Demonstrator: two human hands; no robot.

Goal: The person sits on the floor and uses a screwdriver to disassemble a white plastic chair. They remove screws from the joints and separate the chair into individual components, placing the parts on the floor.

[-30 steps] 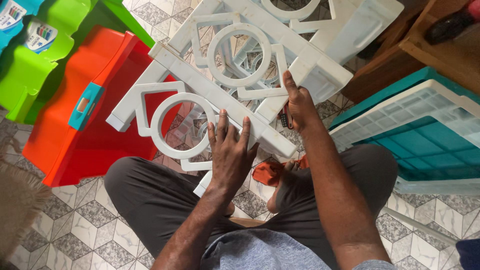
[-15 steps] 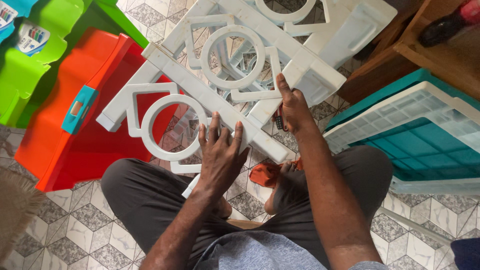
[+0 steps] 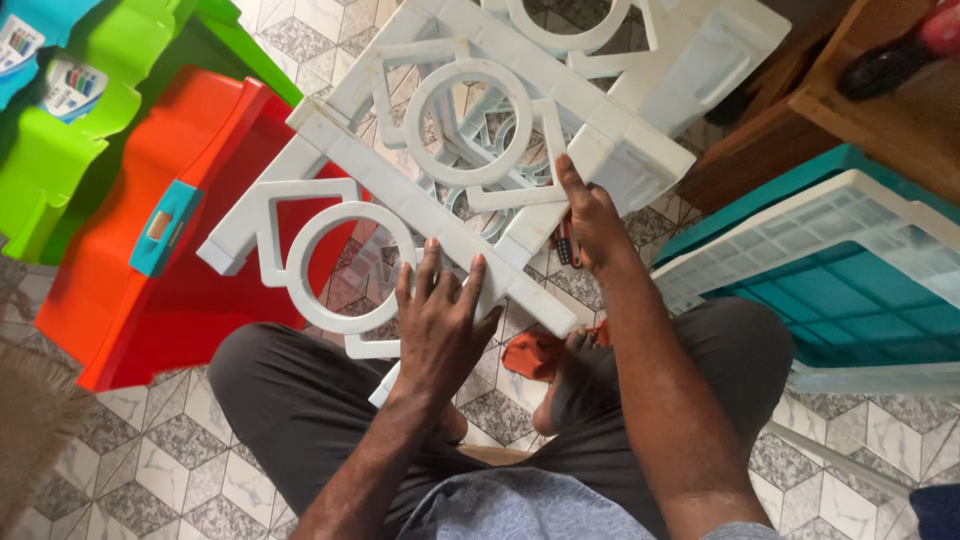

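Left of my hands an orange stool [image 3: 150, 250] lies on the tiled floor [image 3: 160, 450]. My left hand [image 3: 440, 325] lies flat, fingers spread, pressing on the white frame [image 3: 400, 190] over my lap. My right hand [image 3: 595, 225] grips that frame's edge, thumb on top. Right of it sits a teal crate [image 3: 850, 290].

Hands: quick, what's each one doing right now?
Left hand: open, fingers spread flat on the white plastic frame.
Right hand: gripping the frame's edge, thumb on top.
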